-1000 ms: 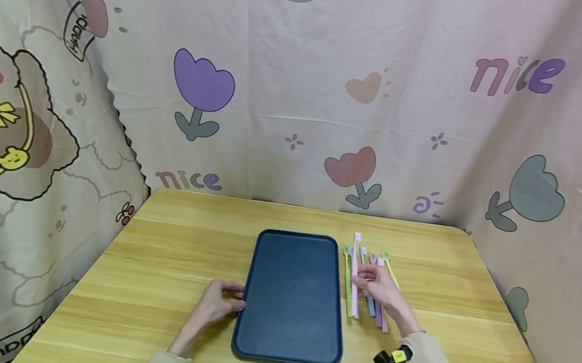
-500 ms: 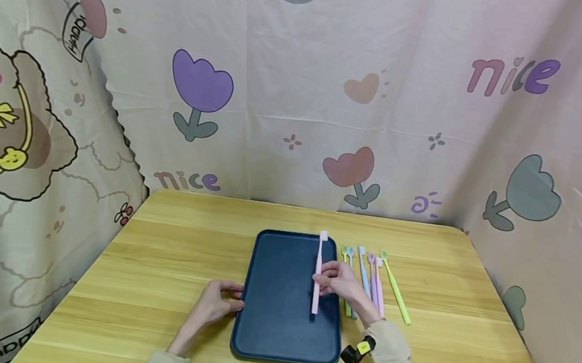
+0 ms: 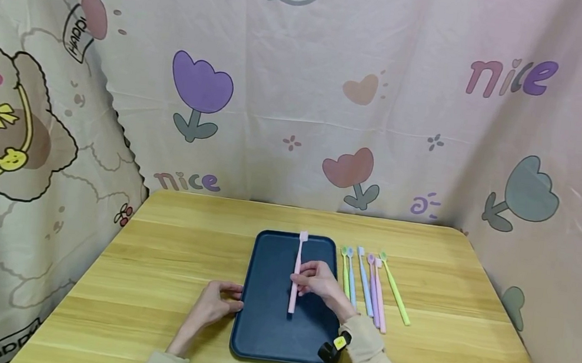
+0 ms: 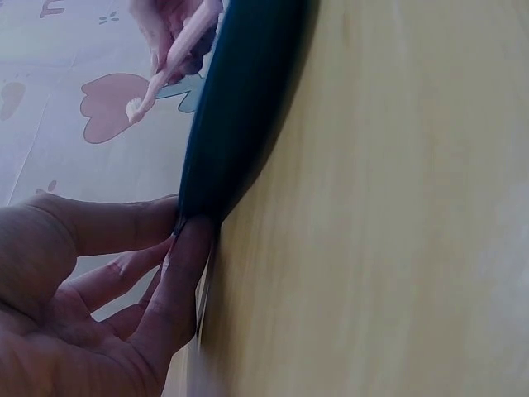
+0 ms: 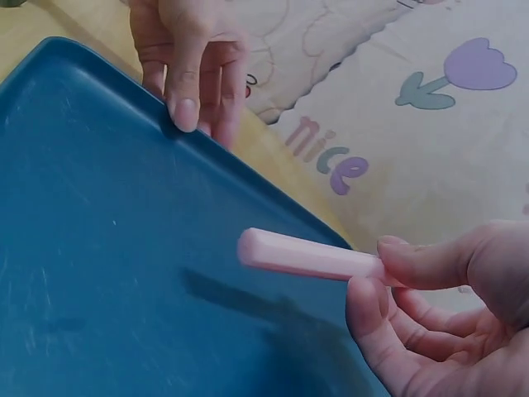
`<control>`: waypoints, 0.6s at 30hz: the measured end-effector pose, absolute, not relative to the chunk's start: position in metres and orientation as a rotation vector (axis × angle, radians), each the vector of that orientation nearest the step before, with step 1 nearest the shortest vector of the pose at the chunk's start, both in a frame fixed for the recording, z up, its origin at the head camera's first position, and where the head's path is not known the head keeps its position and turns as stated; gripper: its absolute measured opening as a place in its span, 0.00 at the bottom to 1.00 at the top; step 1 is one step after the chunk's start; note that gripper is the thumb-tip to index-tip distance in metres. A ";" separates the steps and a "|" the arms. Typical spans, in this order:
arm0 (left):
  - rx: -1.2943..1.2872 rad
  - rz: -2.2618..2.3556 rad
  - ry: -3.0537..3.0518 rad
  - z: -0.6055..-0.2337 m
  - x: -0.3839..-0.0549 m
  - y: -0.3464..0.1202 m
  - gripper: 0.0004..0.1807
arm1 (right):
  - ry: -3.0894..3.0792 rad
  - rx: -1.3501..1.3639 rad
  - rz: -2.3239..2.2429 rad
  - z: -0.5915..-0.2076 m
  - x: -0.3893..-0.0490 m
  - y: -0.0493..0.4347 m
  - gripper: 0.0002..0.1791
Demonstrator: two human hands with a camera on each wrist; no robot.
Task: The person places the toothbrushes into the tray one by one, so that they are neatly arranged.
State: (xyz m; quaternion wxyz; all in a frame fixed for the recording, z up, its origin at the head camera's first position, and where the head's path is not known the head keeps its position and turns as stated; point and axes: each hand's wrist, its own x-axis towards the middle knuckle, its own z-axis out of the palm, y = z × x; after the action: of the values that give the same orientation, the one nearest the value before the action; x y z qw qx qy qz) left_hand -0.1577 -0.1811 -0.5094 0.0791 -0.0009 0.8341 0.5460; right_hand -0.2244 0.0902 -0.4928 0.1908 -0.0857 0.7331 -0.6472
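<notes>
A dark blue tray (image 3: 265, 321) lies on the table. My left hand (image 3: 215, 304) pinches its left edge; in the right wrist view the thumb bends over the rim while the other fingers stay outside. Over the tray, my right hand (image 3: 319, 281) holds a pink toothbrush (image 3: 293, 295) between thumb and fingers at mid-handle. Its head points to the far side, and in the right wrist view the handle's end (image 5: 289, 252) hovers over the tray, casting a shadow. Several more toothbrushes (image 3: 364, 281), green, blue, purple and pink, lie side by side right of the tray.
The wooden table (image 3: 172, 252) extends on both sides of the tray. A yellow-green toothbrush (image 3: 395, 290) slants at the far right of the row. Printed curtains (image 3: 280, 85) hang behind the table and along its sides.
My right hand has carried the pink toothbrush leftward from the row of toothbrushes to over the tray's middle. The left hand keeps its place at the tray's edge.
</notes>
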 end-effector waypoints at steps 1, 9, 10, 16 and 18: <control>0.002 1.634 2.497 -0.509 -0.158 -0.181 0.20 | 2.049 -0.249 -1.825 -0.494 -0.225 0.088 0.13; -0.001 1.637 2.497 -0.508 -0.157 -0.181 0.20 | 2.087 -0.266 -1.813 -0.500 -0.225 0.071 0.12; 0.001 1.636 2.497 -0.508 -0.157 -0.181 0.20 | 2.084 -0.262 -1.814 -0.501 -0.224 0.069 0.12; -0.014 1.623 2.503 -0.507 -0.157 -0.180 0.20 | 2.087 -0.260 -1.832 -0.508 -0.226 0.057 0.10; -0.028 1.617 2.510 -0.507 -0.157 -0.179 0.20 | 2.099 -0.260 -1.833 -0.509 -0.227 0.053 0.11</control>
State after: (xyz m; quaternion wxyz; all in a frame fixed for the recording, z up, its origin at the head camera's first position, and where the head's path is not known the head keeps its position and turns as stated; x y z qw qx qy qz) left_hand -0.1569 -0.1790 -0.5066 0.0778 -0.0093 0.8381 0.5399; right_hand -0.2268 0.0529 -0.5092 0.1705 -0.0917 0.7389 -0.6454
